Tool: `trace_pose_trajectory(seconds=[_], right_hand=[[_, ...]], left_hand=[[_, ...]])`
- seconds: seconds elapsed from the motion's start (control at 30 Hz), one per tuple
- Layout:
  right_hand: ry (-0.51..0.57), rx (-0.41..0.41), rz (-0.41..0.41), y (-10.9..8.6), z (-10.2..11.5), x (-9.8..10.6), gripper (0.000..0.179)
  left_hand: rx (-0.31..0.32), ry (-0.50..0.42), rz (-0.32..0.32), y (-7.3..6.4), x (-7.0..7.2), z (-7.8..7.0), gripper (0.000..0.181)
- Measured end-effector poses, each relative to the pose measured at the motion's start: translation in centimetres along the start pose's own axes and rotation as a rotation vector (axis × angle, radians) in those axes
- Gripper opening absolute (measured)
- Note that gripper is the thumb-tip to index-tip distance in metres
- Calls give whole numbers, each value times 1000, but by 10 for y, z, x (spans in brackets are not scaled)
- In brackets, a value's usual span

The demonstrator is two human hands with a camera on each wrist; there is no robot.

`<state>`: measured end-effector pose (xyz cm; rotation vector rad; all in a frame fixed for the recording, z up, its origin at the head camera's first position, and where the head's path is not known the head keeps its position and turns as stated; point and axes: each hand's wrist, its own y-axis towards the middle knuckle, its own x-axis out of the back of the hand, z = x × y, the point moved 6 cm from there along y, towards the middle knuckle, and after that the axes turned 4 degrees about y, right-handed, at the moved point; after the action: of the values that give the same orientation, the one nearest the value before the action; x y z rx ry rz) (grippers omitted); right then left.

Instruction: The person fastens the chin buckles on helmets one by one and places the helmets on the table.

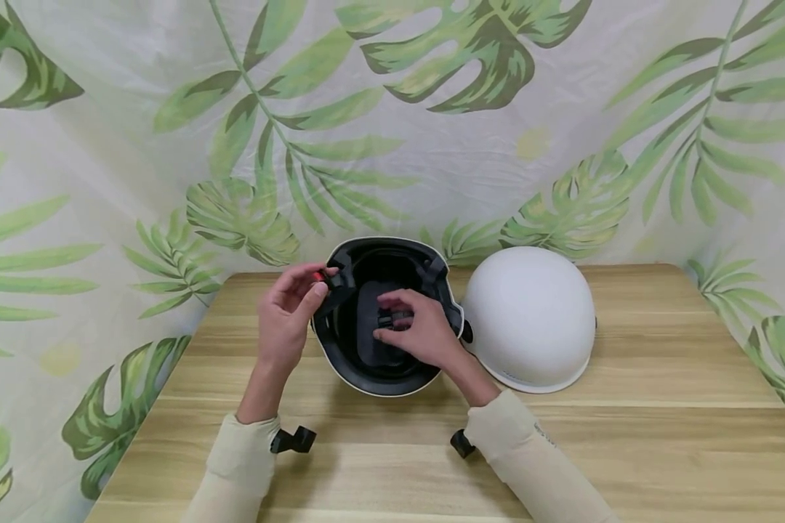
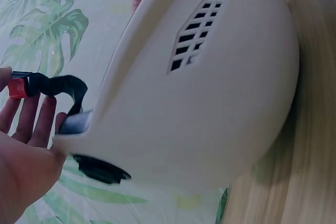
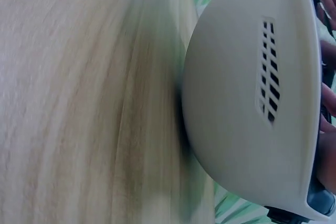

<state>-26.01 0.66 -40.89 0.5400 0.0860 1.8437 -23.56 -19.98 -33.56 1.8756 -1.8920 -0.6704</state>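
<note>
A white helmet (image 2: 210,108) lies upside down on the table, its black padded inside facing up in the head view. At the helmet's left rim my left hand (image 1: 288,312) pinches a black buckle with a red part (image 2: 17,88). A black chin strap (image 2: 79,87) curves from that buckle to the helmet edge in the left wrist view. Over the helmet's opening, my right hand (image 1: 425,330) holds a black strap piece (image 1: 386,319) between thumb and fingers. Its exact form is partly hidden by the fingers.
A second white helmet (image 1: 530,316), dome up, stands right beside the first one. Both are on a wooden table (image 1: 392,465), in front of a leaf-patterned cloth (image 1: 340,167). A black wrist mount (image 1: 293,440) sits by the left sleeve.
</note>
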Motion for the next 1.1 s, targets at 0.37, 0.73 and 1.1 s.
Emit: trace_pose_trajectory(seconds=[0.37, 0.73, 1.1], right_hand=[[89, 68, -152, -2, 12, 16, 49], [-126, 192, -158, 7, 32, 69, 39], [80, 132, -253, -3, 12, 82, 40]], left_hand=[[-75, 76, 26, 8, -10, 3, 27], [-26, 171, 75, 15, 4, 18, 30], [35, 296, 110, 18, 8, 27, 33]])
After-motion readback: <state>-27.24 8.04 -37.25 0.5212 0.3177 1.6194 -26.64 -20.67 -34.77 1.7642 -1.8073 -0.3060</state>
